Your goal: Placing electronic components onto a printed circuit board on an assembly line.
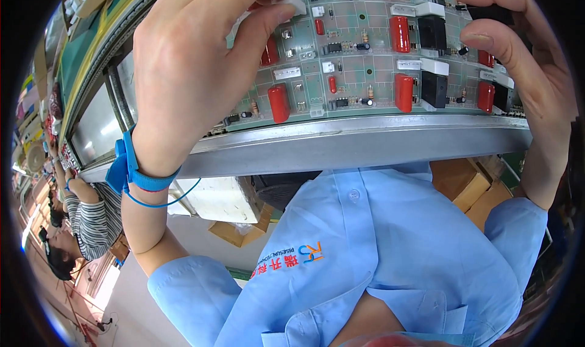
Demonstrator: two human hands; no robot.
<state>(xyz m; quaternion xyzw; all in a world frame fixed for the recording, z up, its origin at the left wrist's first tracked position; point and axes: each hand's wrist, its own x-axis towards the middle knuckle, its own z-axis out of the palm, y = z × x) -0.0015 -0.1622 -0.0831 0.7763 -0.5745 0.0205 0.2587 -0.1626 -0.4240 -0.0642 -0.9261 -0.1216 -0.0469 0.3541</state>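
My left hand (183, 60) reaches over the left part of a green circuit board panel (350, 78). Its thumb and fingers are pinched on a small white block-shaped component (297, 5), just above the board. At the panel's right side, my right hand (530, 48) has its thumb and forefinger closed around a black block-shaped component (492, 14); thin leads seem to stick out of its left end. Rows of red capacitors (403, 93), black boxy components (434, 89) and white blocks (434, 66) stand upright on the panel. My left hand hides the panel's upper left.
A grey metal rail (365, 141) runs along the panel's near edge, between it and my body. A blue wrist strap (152, 181) with a thin cord circles my left wrist. Cardboard boxes (457, 182) sit below the rail. Another person in a striped shirt (94, 222) works at far left.
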